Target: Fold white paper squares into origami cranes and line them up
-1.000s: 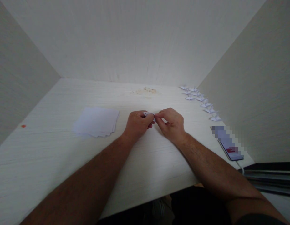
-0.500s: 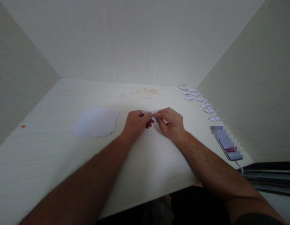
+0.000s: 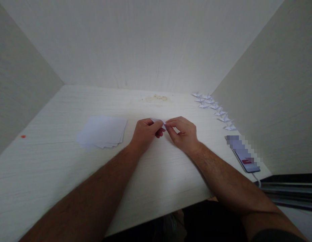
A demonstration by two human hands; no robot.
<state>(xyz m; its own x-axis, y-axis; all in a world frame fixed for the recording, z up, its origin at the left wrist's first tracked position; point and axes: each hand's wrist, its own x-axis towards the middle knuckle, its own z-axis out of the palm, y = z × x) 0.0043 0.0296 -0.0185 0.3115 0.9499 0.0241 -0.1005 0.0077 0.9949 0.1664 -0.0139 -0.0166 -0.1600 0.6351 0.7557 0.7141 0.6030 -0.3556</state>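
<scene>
Between my two hands is a small piece of folded white paper (image 3: pixel 164 126), mostly covered by fingers. My left hand (image 3: pixel 147 132) is closed around it, the thumb pressing on top. From the other side, my right hand (image 3: pixel 183 131) pinches the paper's right end between thumb and fingertips. Both hands are low over the middle of the white table (image 3: pixel 156 174). How far the paper is folded cannot be made out. Left of my left hand lies a stack of white paper sheets (image 3: pixel 105 129) with uneven edges.
Several folded white paper cranes (image 3: pixel 213 106) stand along the right wall. Nearer me, a phone (image 3: pixel 243 154) with a white cable (image 3: pixel 257 179) lies by the table's right edge. A small orange spot (image 3: pixel 23 136) is at far left; a brownish stain (image 3: pixel 160 97) marks the back.
My left thumb has shifted slightly left, showing a little more of the folded paper. Both hands keep their grip, and the other things stay where they were.
</scene>
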